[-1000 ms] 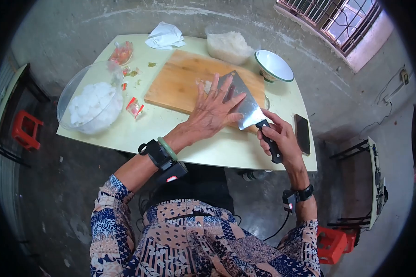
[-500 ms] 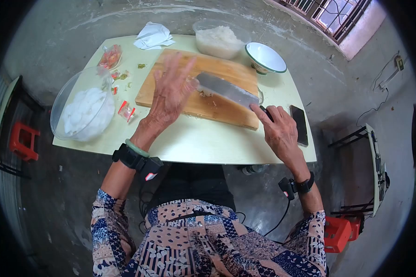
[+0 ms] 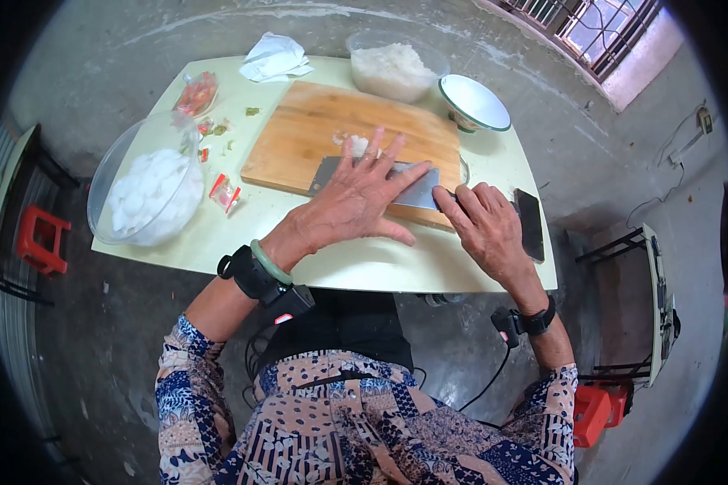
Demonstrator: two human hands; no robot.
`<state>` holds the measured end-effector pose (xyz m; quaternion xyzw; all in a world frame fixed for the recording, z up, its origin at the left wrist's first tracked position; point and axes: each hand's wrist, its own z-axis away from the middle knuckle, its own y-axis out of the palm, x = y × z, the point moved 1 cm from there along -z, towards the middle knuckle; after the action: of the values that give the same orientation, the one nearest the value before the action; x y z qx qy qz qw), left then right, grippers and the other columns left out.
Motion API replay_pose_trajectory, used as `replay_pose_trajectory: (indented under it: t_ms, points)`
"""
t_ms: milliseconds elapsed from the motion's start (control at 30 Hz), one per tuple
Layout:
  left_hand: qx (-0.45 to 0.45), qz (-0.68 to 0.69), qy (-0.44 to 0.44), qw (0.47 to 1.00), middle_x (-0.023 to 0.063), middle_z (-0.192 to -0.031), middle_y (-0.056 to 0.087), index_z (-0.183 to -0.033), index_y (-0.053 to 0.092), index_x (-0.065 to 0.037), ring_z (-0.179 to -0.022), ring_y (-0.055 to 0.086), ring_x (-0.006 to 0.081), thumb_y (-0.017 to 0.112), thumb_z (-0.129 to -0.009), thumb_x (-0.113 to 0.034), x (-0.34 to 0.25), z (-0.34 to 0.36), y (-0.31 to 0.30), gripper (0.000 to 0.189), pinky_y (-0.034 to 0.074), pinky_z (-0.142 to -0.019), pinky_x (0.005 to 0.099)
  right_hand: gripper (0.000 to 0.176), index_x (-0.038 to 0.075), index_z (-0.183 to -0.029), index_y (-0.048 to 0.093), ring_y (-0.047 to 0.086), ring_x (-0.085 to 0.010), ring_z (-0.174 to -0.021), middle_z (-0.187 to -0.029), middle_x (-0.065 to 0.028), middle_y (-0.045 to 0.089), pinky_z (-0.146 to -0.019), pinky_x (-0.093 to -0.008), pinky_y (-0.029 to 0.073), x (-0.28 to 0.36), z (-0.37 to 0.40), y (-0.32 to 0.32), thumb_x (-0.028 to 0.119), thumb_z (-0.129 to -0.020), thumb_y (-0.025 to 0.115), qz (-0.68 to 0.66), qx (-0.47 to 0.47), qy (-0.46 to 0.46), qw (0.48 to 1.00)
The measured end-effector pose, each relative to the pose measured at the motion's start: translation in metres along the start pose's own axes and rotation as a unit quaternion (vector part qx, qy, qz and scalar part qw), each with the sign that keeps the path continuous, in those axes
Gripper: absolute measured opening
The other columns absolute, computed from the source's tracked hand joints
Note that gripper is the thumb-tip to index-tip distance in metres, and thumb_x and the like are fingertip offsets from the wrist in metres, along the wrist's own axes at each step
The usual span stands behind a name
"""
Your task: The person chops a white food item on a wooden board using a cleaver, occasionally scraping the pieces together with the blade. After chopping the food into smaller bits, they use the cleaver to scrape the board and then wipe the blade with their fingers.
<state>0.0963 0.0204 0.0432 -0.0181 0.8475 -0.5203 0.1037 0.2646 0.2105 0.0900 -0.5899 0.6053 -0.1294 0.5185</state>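
Note:
My right hand (image 3: 485,230) is closed round the dark handle of a cleaver (image 3: 416,192). The wide blade lies low over the near side of a wooden cutting board (image 3: 299,125), pointing left. Spread out over the blade is my left hand (image 3: 352,198), fingers apart and reaching past its far edge. A small heap of white chopped bits (image 3: 359,146) rests on the board just beyond the fingertips. Part of the blade is hidden under the left hand.
Left on the table stands a clear bowl of white pieces (image 3: 158,194), with small red-edged packets (image 3: 224,194) and a bag of red items (image 3: 196,94) nearby. Behind the board are a white cloth (image 3: 275,58), a tub of white shreds (image 3: 392,69) and an enamel bowl (image 3: 475,103). A phone (image 3: 530,225) lies right.
My left hand has come down and right, from above the board's left part to over the blade. The cleaver has shifted toward me and lies flatter across the board, uncovering the white bits.

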Motion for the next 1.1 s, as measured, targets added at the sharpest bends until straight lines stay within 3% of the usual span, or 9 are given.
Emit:
replay_pose_trajectory:
  t_ms: [300,400,533,633,700,767,933,1033,1100]
  points:
    - [0.079,0.01,-0.101,0.992,0.0259,-0.174,0.019,-0.168,0.033,-0.023,-0.161,0.009,0.0527,0.082,-0.072,-0.074,0.057,0.015,0.006,0.119,0.02,-0.122,0.0763,0.046,0.008,-0.129,0.067,0.056,-0.0228,-0.086,-0.094,-0.0054,0.056,-0.076,-0.0372,0.05,-0.026,0.025,-0.011,0.004,-0.083,0.068,0.011,0.032,0.073,0.997]
    - [0.065,0.011,-0.122,0.99,0.0243,-0.175,0.019,-0.168,0.033,-0.022,-0.162,0.009,0.0495,0.082,-0.074,-0.072,0.075,0.025,0.01,0.118,0.018,-0.124,0.0748,0.047,0.007,-0.125,0.069,0.06,-0.0242,-0.084,-0.091,-0.0074,0.06,-0.075,-0.0382,0.051,-0.033,0.039,-0.006,-0.005,-0.08,0.069,-0.027,-0.016,0.108,0.994]
    - [0.046,0.056,-0.17,0.983,0.0231,-0.173,0.026,-0.166,0.035,-0.02,-0.162,0.013,0.0471,0.079,-0.083,-0.065,0.084,0.031,0.012,0.105,0.016,-0.125,0.073,0.047,0.007,-0.127,0.068,0.065,-0.0276,-0.084,-0.092,-0.0108,0.063,-0.076,-0.042,0.053,-0.036,0.045,-0.009,-0.01,-0.083,0.069,-0.123,-0.041,0.197,0.972]
    - [0.008,0.079,-0.195,0.978,0.0231,-0.172,0.03,-0.164,0.04,-0.02,-0.162,0.017,0.0468,0.079,-0.088,-0.058,0.079,0.034,0.012,0.094,0.016,-0.125,0.0731,0.04,0.007,-0.132,0.066,0.068,-0.033,-0.083,-0.097,-0.0156,0.069,-0.077,-0.0445,0.054,-0.026,0.034,-0.01,-0.006,-0.094,0.068,-0.259,-0.009,0.347,0.901]
    - [-0.008,0.075,-0.196,0.978,0.0234,-0.171,0.032,-0.163,0.044,-0.021,-0.161,0.019,0.0471,0.078,-0.089,-0.055,0.067,0.033,0.016,0.088,0.016,-0.124,0.0738,0.04,0.007,-0.133,0.066,0.069,-0.0324,-0.084,-0.1,-0.0165,0.07,-0.078,-0.0435,0.054,-0.026,0.032,-0.003,-0.005,-0.095,0.067,-0.267,-0.008,0.346,0.9]
    - [-0.03,0.053,-0.135,0.989,0.0239,-0.168,0.035,-0.156,0.053,-0.022,-0.16,0.02,0.0479,0.079,-0.09,-0.051,0.048,0.026,0.024,0.076,0.016,-0.123,0.0763,0.04,0.007,-0.134,0.066,0.07,-0.0319,-0.085,-0.104,-0.0174,0.072,-0.078,-0.0425,0.054,-0.024,0.029,0.0,-0.005,-0.096,0.066,-0.276,-0.005,0.341,0.899]
    - [-0.065,0.024,-0.105,0.992,0.0245,-0.163,0.04,-0.142,0.062,-0.02,-0.159,0.02,0.0508,0.078,-0.093,-0.044,0.039,0.003,0.051,0.057,0.02,-0.119,0.0795,0.038,0.005,-0.135,0.066,0.069,-0.033,-0.085,-0.103,-0.0201,0.074,-0.079,-0.0412,0.054,-0.019,0.024,0.004,0.0,-0.098,0.064,-0.328,0.03,0.416,0.847]
    - [-0.076,-0.01,-0.124,0.989,0.0226,-0.159,0.044,-0.137,0.065,-0.015,-0.155,0.028,0.0492,0.079,-0.092,-0.037,0.057,-0.008,0.057,0.051,0.024,-0.117,0.0798,0.039,0.004,-0.137,0.065,0.069,-0.0333,-0.085,-0.102,-0.0206,0.073,-0.08,-0.041,0.053,-0.023,0.031,0.005,0.0,-0.098,0.062,-0.315,0.039,0.417,0.852]
    - [-0.127,-0.027,-0.177,0.976,0.0185,-0.145,0.055,-0.129,0.067,-0.012,-0.143,0.047,0.0419,0.077,-0.093,-0.029,0.069,-0.011,0.056,0.041,0.035,-0.113,0.0693,0.041,0.002,-0.138,0.063,0.069,-0.0347,-0.09,-0.102,-0.0213,0.073,-0.084,-0.041,0.052,-0.02,0.034,0.0,-0.001,-0.098,0.06,-0.326,0.045,0.437,0.837]
